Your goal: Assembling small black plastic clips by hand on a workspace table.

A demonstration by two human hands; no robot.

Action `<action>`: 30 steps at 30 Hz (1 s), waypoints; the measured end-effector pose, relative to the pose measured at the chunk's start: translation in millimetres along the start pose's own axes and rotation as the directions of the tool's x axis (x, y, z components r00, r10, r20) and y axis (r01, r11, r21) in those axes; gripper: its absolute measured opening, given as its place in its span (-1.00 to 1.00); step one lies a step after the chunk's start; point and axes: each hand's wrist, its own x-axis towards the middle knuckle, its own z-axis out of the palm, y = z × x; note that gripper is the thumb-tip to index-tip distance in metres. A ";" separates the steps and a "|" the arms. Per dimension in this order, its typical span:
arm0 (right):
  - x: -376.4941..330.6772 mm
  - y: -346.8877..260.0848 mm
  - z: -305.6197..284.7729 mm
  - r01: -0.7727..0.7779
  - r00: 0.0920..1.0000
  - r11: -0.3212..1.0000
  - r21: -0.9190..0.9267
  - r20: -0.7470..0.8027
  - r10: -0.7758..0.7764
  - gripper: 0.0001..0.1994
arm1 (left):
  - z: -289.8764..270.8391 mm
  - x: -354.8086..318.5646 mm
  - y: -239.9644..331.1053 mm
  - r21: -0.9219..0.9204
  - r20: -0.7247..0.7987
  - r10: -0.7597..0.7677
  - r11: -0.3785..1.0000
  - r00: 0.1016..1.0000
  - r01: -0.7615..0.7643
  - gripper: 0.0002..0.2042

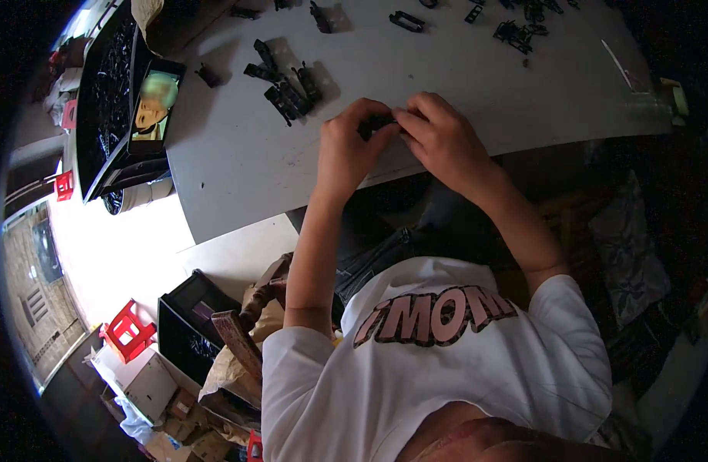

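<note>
Above the front edge of the grey table point(254, 173), my two hands meet. My left hand point(348, 145) is closed around a small black plastic part point(375, 123), mostly covered by the fingers. The fingers of my right hand point(445, 138) are pinched together at the right end of that part; whether they grip it or something smaller is hidden. Just left and beyond my hands lies a loose cluster of black plastic parts point(288, 96), some upright and some on their sides. One more black part point(208, 75) lies apart near the left edge.
A phone point(155, 108) showing a picture leans at the table's left edge, against a black bin point(117, 85) of small dark pieces. A pile of black parts point(516, 32) lies at the far right. Below left stand a black crate point(186, 331) and a red stool point(128, 331).
</note>
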 end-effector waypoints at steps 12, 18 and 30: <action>4.9 33.1 -25.0 -0.242 0.960 0.823 0.515 0.250 0.127 -0.83 | -0.1 -7.7 -14.3 -0.374 -0.027 0.121 0.919 0.992 -0.122 -0.80; 60.2 160.1 -42.7 -0.061 0.945 0.895 -0.442 -0.315 -0.091 -0.87 | 8.1 -2.8 -23.2 -0.394 -0.138 0.014 0.916 0.990 -0.068 -0.83; 34.6 110.5 -23.8 -0.203 0.967 0.977 0.072 0.173 0.188 -0.79 | 5.1 -4.0 -21.8 -0.092 -0.096 0.111 0.989 0.989 -0.120 -0.85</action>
